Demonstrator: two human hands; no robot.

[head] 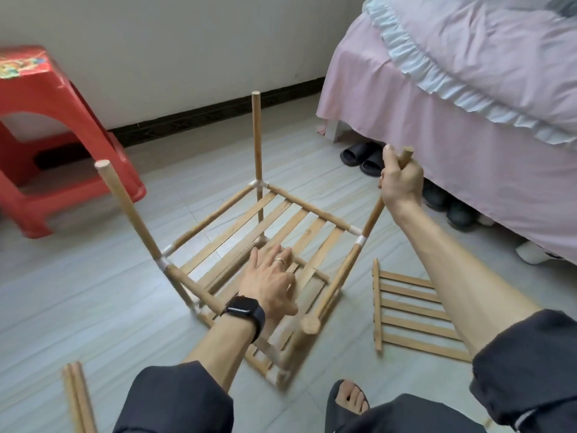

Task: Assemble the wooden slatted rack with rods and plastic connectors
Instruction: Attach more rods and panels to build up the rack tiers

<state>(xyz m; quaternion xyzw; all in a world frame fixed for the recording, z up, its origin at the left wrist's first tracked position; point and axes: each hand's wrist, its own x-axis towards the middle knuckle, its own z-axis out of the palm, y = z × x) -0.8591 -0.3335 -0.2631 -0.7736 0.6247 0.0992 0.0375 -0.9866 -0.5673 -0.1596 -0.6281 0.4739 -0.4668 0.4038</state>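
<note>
Hands steadying the half-built rack (307, 209) on the floor (93, 276) by the bed (468, 135)
Right hand (399, 182) is clenched round the top of one upright rod (373, 215); left hand (270, 278) lies flat, fingers straight, on the slats (237, 226). It looks light and stiff, probably wobbly at the white connectors (359, 238), so hold rods near joints

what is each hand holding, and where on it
Right hand grips the wooden rod near its top end. Left hand is open over the rack's slats, holding nothing.
</note>
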